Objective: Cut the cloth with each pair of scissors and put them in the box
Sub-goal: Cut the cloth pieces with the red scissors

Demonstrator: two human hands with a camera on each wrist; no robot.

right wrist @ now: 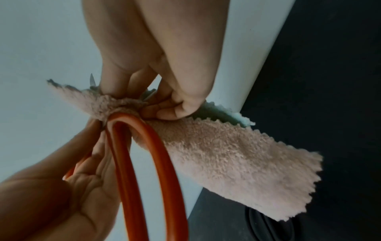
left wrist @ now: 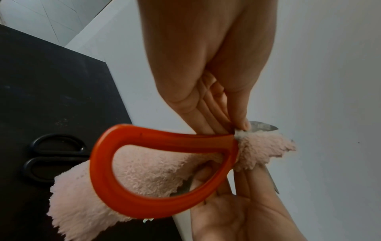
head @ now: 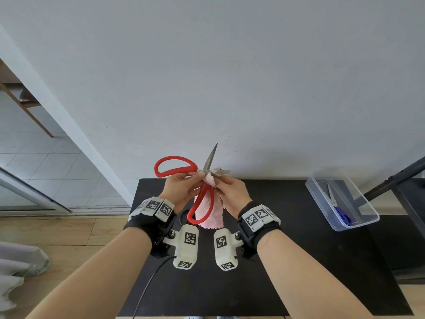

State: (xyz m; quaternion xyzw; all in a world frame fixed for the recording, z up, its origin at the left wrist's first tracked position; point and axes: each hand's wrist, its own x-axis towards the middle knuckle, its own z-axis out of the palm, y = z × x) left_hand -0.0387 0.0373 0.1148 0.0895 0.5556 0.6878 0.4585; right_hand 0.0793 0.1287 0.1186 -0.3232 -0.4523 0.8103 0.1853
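Note:
Red-handled scissors (head: 174,166) are held up over the black table (head: 299,261), blades spread wide, one pointing up and one to the right. My left hand (head: 199,175) pinches them at the pivot (left wrist: 237,128). The pink fluffy cloth (head: 212,212) is bunched in the crotch of the blades and hangs down through the lower red loop (left wrist: 144,171). My right hand (head: 218,181) pinches the cloth (right wrist: 237,154) right beside the pivot. A clear plastic box (head: 365,223) stands at the right with blue-handled scissors (head: 342,216) inside. Black scissors (left wrist: 53,156) lie on the table below the cloth.
The table's back edge meets a grey wall (head: 230,77). A dark metal frame (head: 391,180) rises just right of the box. A black cable (head: 147,288) runs off the table's front left. Wood floor (head: 57,238) lies to the left.

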